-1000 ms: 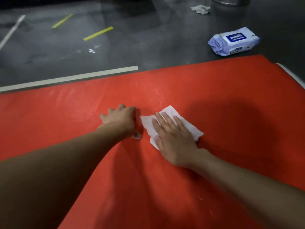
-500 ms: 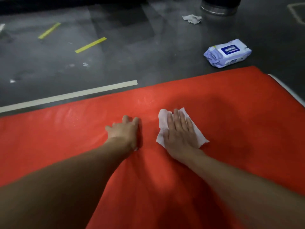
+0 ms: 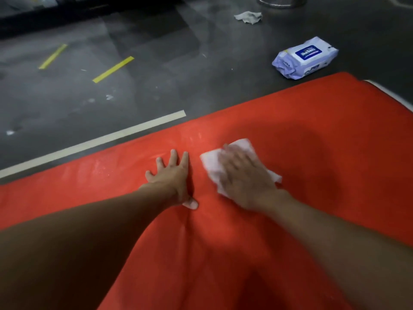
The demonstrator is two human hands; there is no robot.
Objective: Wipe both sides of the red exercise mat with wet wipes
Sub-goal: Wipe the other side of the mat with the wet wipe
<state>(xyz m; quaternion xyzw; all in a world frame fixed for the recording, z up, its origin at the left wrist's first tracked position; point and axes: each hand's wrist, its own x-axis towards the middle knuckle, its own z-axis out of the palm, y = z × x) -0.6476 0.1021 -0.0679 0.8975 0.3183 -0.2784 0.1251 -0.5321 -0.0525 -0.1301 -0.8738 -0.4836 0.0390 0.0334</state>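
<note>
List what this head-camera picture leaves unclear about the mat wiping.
All in the head view.
1. Underside of the red mat: hidden against the floor.
2. The right hand: motion-blurred on the wet wipe, finger positions unclear.
3. Label on the wipes pack: too blurred to read.
4. The metal object at top edge: cut off by the frame.

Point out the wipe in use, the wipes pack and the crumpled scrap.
wet wipe (image 3: 244, 145), head view, its uncovered far corner.
wipes pack (image 3: 308, 54), head view, blue label.
crumpled scrap (image 3: 248, 17), head view, its middle.

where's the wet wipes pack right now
In the head view, the wipes pack lies on the dark floor at upper right, just beyond the far corner of the red mat, with a crumpled wipe farther back.
</note>
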